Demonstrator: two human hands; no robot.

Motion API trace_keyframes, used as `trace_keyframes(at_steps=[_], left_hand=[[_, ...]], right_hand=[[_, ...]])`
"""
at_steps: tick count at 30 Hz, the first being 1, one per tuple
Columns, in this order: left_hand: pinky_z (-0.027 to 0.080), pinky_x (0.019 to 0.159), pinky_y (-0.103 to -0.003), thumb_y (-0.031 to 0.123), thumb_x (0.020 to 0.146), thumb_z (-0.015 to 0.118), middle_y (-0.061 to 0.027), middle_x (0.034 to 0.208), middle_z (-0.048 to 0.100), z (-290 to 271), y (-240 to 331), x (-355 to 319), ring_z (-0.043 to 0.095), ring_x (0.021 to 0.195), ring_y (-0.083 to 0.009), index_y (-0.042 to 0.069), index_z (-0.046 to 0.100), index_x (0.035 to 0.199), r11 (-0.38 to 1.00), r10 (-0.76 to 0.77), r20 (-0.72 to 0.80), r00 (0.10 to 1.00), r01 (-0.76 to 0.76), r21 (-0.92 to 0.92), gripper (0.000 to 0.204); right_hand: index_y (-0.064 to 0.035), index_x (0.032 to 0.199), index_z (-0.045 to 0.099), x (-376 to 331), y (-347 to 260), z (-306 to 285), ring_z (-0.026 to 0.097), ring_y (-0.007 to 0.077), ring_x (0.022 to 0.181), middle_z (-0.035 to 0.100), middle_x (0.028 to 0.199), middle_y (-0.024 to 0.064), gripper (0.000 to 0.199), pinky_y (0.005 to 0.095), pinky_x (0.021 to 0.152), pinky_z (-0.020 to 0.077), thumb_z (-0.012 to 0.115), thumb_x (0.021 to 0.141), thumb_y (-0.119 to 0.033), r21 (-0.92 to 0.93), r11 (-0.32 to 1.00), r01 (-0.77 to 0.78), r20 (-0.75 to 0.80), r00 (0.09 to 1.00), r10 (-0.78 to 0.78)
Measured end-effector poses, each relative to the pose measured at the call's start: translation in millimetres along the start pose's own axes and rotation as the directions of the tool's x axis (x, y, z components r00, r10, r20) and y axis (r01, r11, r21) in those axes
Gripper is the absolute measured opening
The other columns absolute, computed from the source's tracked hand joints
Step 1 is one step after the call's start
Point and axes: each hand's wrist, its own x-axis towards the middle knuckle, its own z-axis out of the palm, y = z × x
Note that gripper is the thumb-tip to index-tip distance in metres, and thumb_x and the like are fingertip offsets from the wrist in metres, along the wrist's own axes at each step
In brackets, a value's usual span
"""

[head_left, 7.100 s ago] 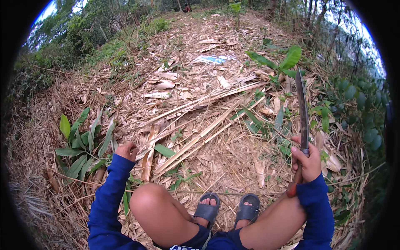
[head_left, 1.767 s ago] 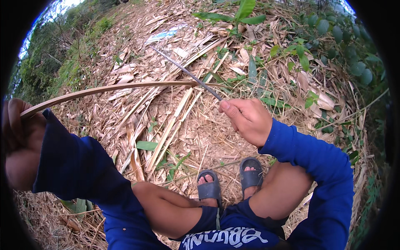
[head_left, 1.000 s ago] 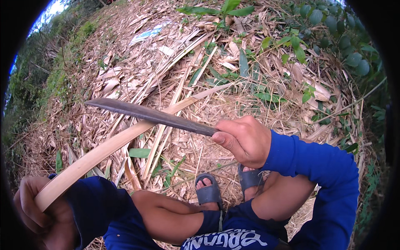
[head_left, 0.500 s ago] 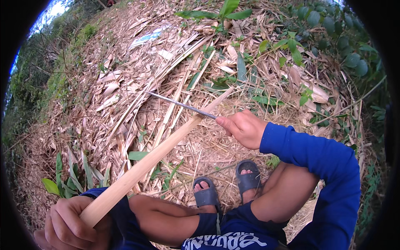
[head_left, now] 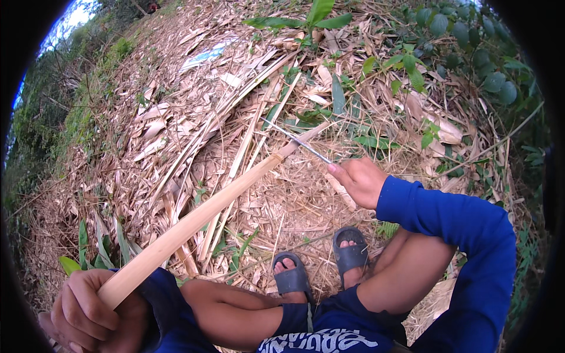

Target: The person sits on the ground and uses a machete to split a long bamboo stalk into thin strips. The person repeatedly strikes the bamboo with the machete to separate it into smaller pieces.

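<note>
My left hand point(head_left: 88, 312), at the lower left, is wrapped round the near end of a long, pale bamboo strip point(head_left: 200, 217). The strip slants up and away to the right, narrowing toward its far end, with a node ring a little short of that end. In my right hand point(head_left: 359, 181) is a knife point(head_left: 312, 150); its handle is hidden by the fingers. The thin blade lies across the strip just beyond the node, its tip pointing up and left. Whether the edge bites into the bamboo cannot be made out.
Dry sheaths and leaves point(head_left: 156, 129) litter the ground, with long dry stalks point(head_left: 235, 88) among them. My sandalled feet point(head_left: 291, 273) are below the strip. A green plant point(head_left: 312, 23) grows ahead, leafy shrubs point(head_left: 494, 82) at the right. A blue-and-white scrap point(head_left: 209, 56) lies farther off.
My right hand and the knife have moved right, and the blade now crosses the strip nearer its far end. My left hand has shifted slightly left and up with the strip.
</note>
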Motion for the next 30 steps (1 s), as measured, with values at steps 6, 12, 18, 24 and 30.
trace_keyframes(at_steps=[6, 12, 18, 24, 30], left_hand=[[0.026, 0.031, -0.015, 0.007, 0.073, 0.063, 0.0051, 0.048, 0.045, 5.1, 8.8, -5.3, 0.036, 0.034, -0.0013, 0.009, 0.048, 0.063, 0.999, -0.025, -0.053, 0.998, 0.027, 0.047, 0.018], [0.027, 0.03, -0.015, 0.01, 0.073, 0.06, 0.0053, 0.048, 0.045, 16.2, 0.6, -9.3, 0.035, 0.032, -0.0018, 0.009, 0.048, 0.063, 1.0, 0.01, -0.072, 0.997, -0.01, 0.004, 0.015], [0.03, 0.03, -0.015, 0.003, 0.069, 0.062, 0.0056, 0.047, 0.046, 10.2, 0.7, -7.7, 0.036, 0.032, -0.0012, 0.01, 0.047, 0.062, 0.999, 0.025, -0.057, 0.998, -0.022, 0.048, 0.018], [0.037, 0.027, -0.017, -0.005, 0.07, 0.059, -0.0002, 0.046, 0.053, 20.9, -29.5, 4.5, 0.045, 0.031, -0.0048, 0.007, 0.052, 0.059, 0.877, 0.015, 0.362, 0.932, 0.161, -0.453, 0.017], [0.036, 0.029, -0.021, -0.012, 0.072, 0.055, -0.0055, 0.05, 0.056, 11.4, -36.7, 10.7, 0.049, 0.035, -0.01, 0.001, 0.056, 0.06, 0.786, -0.024, 0.521, 0.853, 0.338, -0.517, 0.018]], right_hand=[[0.0044, 0.071, 0.057, -34.7, -57.1, 4.2, 0.058, 0.044, 0.058, 0.053, 0.056, 0.0256, 0.051, 0.0496, 0.057, 0.0455, 0.043, 0.1, -0.035, 0.209, 0.93, 0.302, -0.014, 0.952, -0.306], [0.004, 0.069, 0.056, -5.7, -25.7, 5.4, 0.057, 0.0441, 0.059, 0.053, 0.056, 0.0245, 0.053, 0.049, 0.058, 0.0463, 0.043, 0.099, -0.038, 0.122, 0.992, -0.027, -0.002, 1.0, 0.028], [0.0017, 0.067, 0.055, -8.1, -26.7, 3.1, 0.055, 0.0422, 0.056, 0.05, 0.054, 0.0223, 0.057, 0.0477, 0.055, 0.0439, 0.041, 0.099, -0.043, 0.114, 0.958, 0.263, 0.002, 0.964, -0.265], [0.0019, 0.063, 0.054, 17.4, 1.8, -22.1, 0.054, 0.0358, 0.053, 0.052, 0.055, 0.0185, 0.063, 0.045, 0.056, 0.0432, 0.037, 0.1, -0.045, -0.006, 1.0, -0.008, 0.109, 0.994, 0.008], [0.0012, 0.059, 0.052, -5.0, -34.0, -23.4, 0.052, 0.0298, 0.049, 0.049, 0.05, 0.0157, 0.065, 0.0428, 0.054, 0.0418, 0.037, 0.1, -0.046, 0.178, 0.914, 0.365, 0.081, 0.92, -0.383]])
